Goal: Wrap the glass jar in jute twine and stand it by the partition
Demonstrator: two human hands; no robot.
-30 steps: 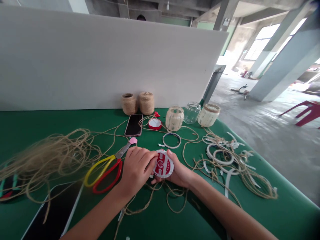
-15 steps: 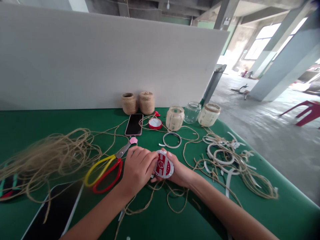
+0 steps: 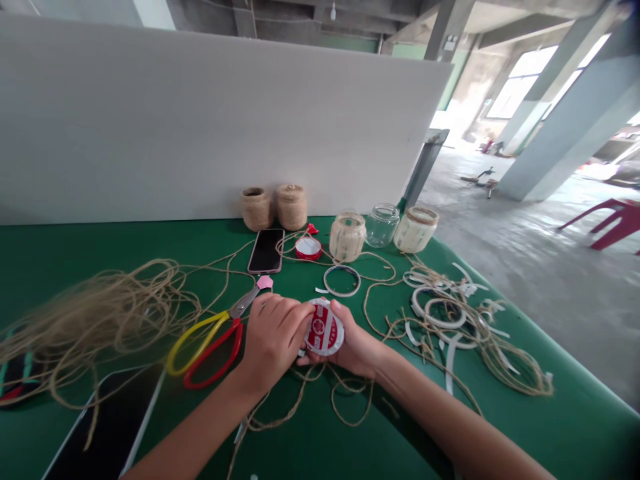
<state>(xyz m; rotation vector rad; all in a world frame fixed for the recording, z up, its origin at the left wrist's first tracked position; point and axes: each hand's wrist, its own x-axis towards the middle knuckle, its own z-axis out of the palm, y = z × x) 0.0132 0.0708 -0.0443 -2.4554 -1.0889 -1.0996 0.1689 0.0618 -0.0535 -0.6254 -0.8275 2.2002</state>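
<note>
A round lid with a red and white printed face and a pale rim is held between both hands near the middle of the green table. My left hand has its fingers closed on the lid's left edge. From the right, my right hand grips it, thumb at the upper edge. A small whitish piece shows by the left fingertips. Loose twine lies beneath the hands. Scissors with yellow and red handles rest left of my left hand, a pink piece at their tip.
Behind are twine-wrapped jars, a phone, a red-rimmed lid, a clear jar and white-taped jars. Tape rings and twine lie right. A twine heap and dark tablet are left.
The view has shifted slightly. Both hands still hold the lid, whose printed face has turned a little.
</note>
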